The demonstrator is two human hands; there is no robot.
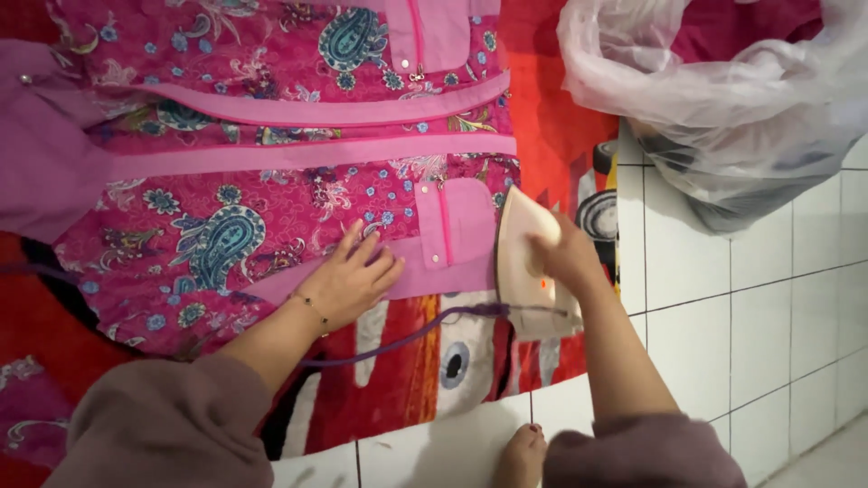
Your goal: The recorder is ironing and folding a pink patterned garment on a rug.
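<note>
A pink paisley-printed garment [271, 163] is spread flat over a red patterned blanket [398, 361] on the white tiled floor [741, 298]. The cloth is judged light, soft and apt to crease or slide, so it is pinned by the left hand [348, 280], fingers spread flat near the plain pink hem band [416, 276]. A cream electric iron [529, 267], judged rigid and fairly heavy, is gripped by its handle in the closed right hand [561, 253], its purple cord [407, 334] trailing behind
</note>
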